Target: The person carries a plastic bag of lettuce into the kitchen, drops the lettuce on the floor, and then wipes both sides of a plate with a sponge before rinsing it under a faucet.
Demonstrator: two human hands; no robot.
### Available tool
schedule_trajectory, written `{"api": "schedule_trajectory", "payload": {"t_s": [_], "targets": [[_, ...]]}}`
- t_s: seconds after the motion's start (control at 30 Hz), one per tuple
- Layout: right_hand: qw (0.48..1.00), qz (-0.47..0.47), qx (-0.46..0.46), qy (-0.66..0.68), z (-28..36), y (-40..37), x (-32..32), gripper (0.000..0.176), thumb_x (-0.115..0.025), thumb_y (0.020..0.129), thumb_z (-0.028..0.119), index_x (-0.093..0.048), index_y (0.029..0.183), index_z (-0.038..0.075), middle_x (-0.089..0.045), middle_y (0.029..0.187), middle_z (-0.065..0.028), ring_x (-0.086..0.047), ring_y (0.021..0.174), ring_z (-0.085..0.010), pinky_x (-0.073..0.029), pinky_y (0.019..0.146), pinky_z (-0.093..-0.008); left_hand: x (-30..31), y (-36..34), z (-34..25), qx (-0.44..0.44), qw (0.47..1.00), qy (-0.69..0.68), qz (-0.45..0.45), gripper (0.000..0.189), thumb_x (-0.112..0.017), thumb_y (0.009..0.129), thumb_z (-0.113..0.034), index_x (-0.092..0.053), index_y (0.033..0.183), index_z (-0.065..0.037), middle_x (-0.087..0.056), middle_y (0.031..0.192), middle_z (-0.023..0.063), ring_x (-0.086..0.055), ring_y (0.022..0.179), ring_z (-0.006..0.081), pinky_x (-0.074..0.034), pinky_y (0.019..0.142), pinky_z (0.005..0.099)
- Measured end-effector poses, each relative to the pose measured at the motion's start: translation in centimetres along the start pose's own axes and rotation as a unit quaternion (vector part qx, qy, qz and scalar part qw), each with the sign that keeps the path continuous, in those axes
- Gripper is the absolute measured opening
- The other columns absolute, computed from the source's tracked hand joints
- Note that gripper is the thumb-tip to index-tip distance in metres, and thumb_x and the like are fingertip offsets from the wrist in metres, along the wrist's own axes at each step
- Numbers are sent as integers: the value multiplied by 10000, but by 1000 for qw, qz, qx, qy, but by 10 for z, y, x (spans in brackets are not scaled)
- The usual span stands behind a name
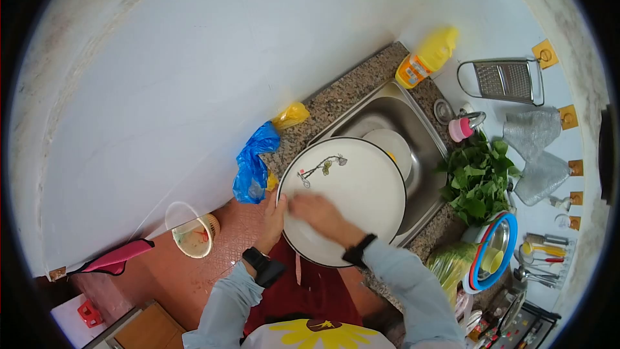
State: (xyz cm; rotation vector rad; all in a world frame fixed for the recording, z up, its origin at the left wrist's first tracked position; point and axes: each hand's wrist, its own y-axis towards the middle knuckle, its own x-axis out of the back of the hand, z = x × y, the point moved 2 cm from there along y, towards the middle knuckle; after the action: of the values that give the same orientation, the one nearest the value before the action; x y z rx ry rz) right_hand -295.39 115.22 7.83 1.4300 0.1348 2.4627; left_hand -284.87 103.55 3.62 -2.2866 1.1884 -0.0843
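Observation:
A large round white plate [361,200] with a dark rim and a painted plant sprig is tilted toward me at the sink's near side. My left hand [272,221] grips its left edge, thumb on the upper face and the other fingers mostly hidden. Over the plate's left part lies my right hand [320,216], smeared by motion. Whether it holds anything cannot be made out. Behind the big plate, a smaller white plate [395,145] rests in the steel sink [426,145], partly covered.
A yellow bottle [426,58] stands at the sink's far corner. Leafy greens [478,178] and stacked basins [500,252] line the right counter. Blue plastic bags [253,165] hang at the left edge. A grater [505,81] hangs on the wall; a waste bin [197,238] stands below.

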Motion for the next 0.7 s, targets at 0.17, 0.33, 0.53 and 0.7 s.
{"api": "schedule_trajectory", "payload": {"t_s": [0.17, 0.33, 0.53, 0.7], "targets": [[966, -169, -176, -82, -95, 10, 49, 135, -557, 775, 109, -606, 899, 89, -603, 1023, -78, -545, 999, -268, -435, 831, -384, -3, -2, -9, -61, 994, 82, -24, 432, -414, 991, -313, -436, 1302, -13, -532, 1174, 83, -492, 1025, 154, -394, 904, 295], [936, -99, -323, -96, -69, -100, 77, 157, -611, 741, 99, -589, 895, 79, -584, 988, -95, -535, 981, -294, -412, 850, -399, 10, 10, 18, -57, 995, 85, -10, 443, -431, 986, -285, -412, 1325, -1, -498, 1248, 98, -454, 1118, 172, -353, 960, 297], [984, -58, -169, -5, 22, -64, 22, 139, -595, 764, 99, -583, 903, 100, -580, 1041, -88, -533, 991, -301, -438, 821, -413, 1, 5, 5, -20, 1000, 7, -6, 454, -437, 985, -278, -400, 1339, 3, -471, 1303, 109, -430, 1177, 186, -327, 1005, 302], [951, -119, -284, -2, -62, -25, 57, 158, -609, 765, 88, -590, 921, 95, -579, 1063, -77, -528, 1002, -307, -437, 833, -403, -16, -15, -41, -9, 1000, 20, 5, 445, -440, 985, -283, -406, 1338, -15, -502, 1260, 104, -476, 1115, 176, -375, 958, 291]]}}
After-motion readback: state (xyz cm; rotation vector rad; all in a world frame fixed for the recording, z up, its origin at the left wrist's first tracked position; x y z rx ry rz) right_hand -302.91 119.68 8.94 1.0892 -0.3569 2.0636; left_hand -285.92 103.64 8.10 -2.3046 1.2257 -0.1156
